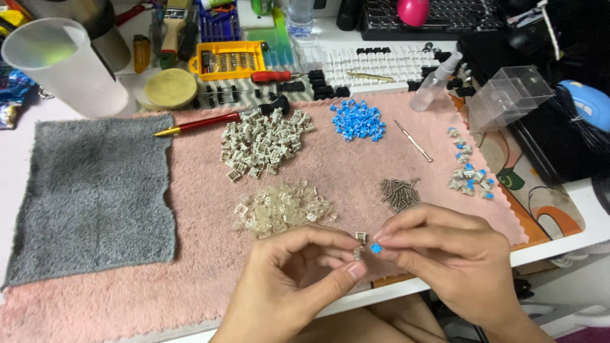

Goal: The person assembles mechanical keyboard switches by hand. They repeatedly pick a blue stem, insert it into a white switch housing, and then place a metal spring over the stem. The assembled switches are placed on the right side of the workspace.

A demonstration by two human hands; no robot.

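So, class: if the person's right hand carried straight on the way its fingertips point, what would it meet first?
The right hand points leftward, pinching a small blue part. It would probably first meet the left hand, whose fingertips sit right beside that part; whether they already touch is unclear.

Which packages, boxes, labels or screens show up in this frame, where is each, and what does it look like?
No screens or readable labels show.
Yellow bit case: back centre of the desk, flat rectangular box with a clear lid over rows of metal bits.
Clear plastic box: right edge of the pink mat, see-through, lying tilted.
Shiny wrapper: far left edge, crinkled, blue with other colours, mostly cut off.
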